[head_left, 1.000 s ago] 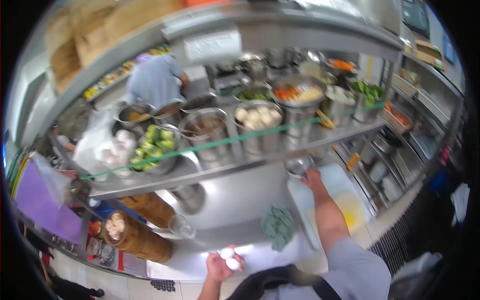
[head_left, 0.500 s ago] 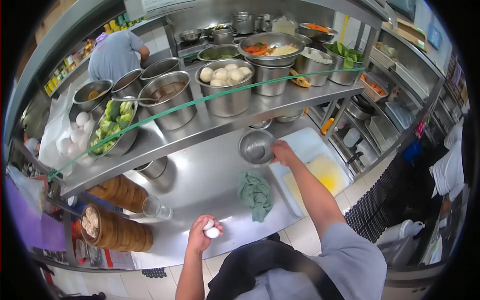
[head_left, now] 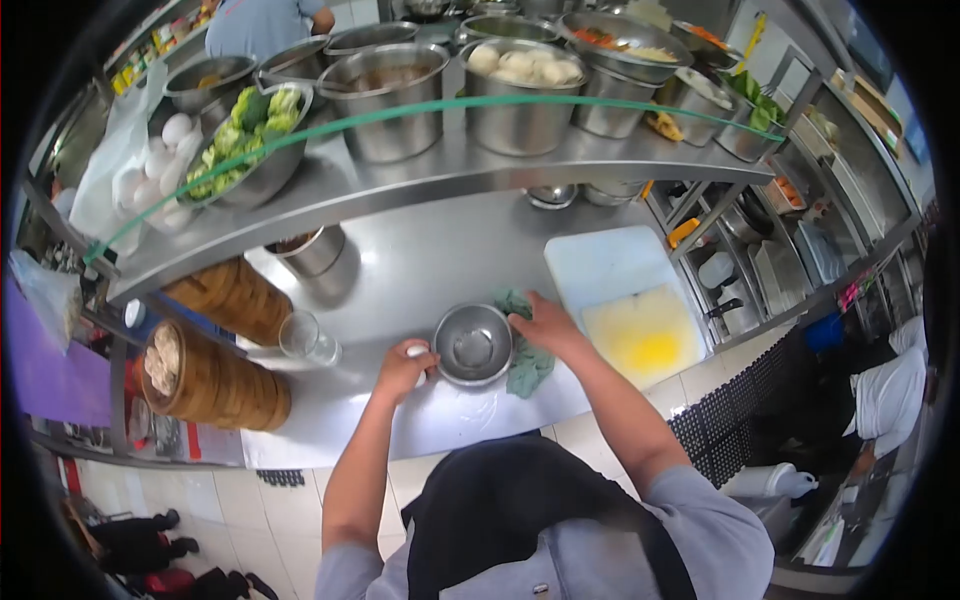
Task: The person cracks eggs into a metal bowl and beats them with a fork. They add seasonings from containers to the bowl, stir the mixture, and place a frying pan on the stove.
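Observation:
My left hand is closed around white eggs, partly hidden by the fingers, just left of a steel mixing bowl. The bowl rests on the steel counter. Only its shiny inside shows, with no food to be made out. On the bowl's right side, my right hand lies over a crumpled green cloth, thumb and fingers apart. Whether the fingertips touch the cloth or the bowl's rim is hard to tell. Part of the cloth is hidden behind the hand and bowl.
To the right lies a white cutting board with yellow liquid on a sheet. Bamboo steamers and a clear glass stand left. Above the counter, a steel shelf bears pots, broccoli and more eggs. Another person is behind.
The bowl has come from beside the cutting board to the counter between my hands, and my right hand has let go of it. My left hand still holds the eggs. The view has tilted down.

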